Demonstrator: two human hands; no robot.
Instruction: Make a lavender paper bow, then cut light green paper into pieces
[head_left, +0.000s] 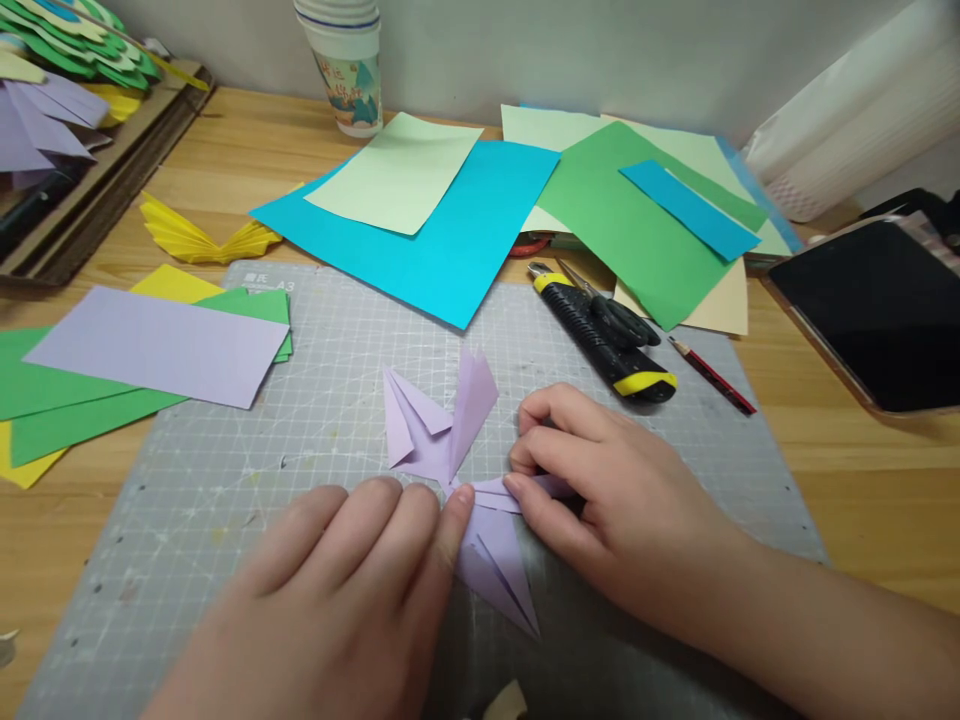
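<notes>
A folded purple paper flower lies on the grey cutting mat, its pointed petals spread around a centre. My left hand presses on it from the lower left, thumb at the centre and fingers curled; part of the flower is hidden under it. At the right, my right hand pinches one narrow folded petal between thumb and fingers. Another petal points down towards me between the hands. One petal stands up at the top.
Purple, green and yellow paper strips lie left, near a yellow pleated piece. Blue paper and green paper lie behind. A utility knife, scissors, pencil, paper cups and tablet surround the mat.
</notes>
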